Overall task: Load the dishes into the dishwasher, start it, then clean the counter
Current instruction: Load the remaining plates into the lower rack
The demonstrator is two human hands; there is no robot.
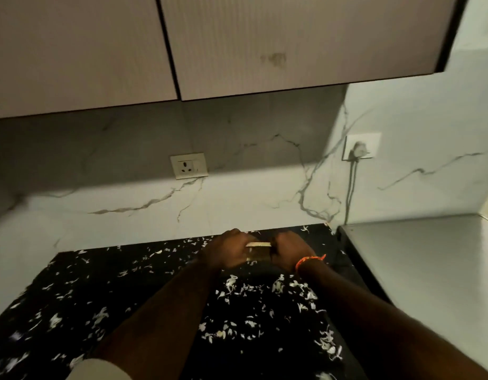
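A small, pale, flat-edged object, too blurred to be identified, is gripped between both hands at the far end of a black counter, close to the marble-patterned backsplash. The left hand is closed on the object's left side and the right hand on its right side, the two hands being held close together with the object between them. An orange band is worn at the right wrist, and a pale sleeve edge is seen on the left arm. The counter is strewn with small white scraps, spread across most of its dark surface. A grey steel surface is set just beside the counter on the right. Two wall sockets are seen on the backsplash: one empty, and one with a plug in it, from which a cable is hung downward. Pale cabinets are mounted overhead.
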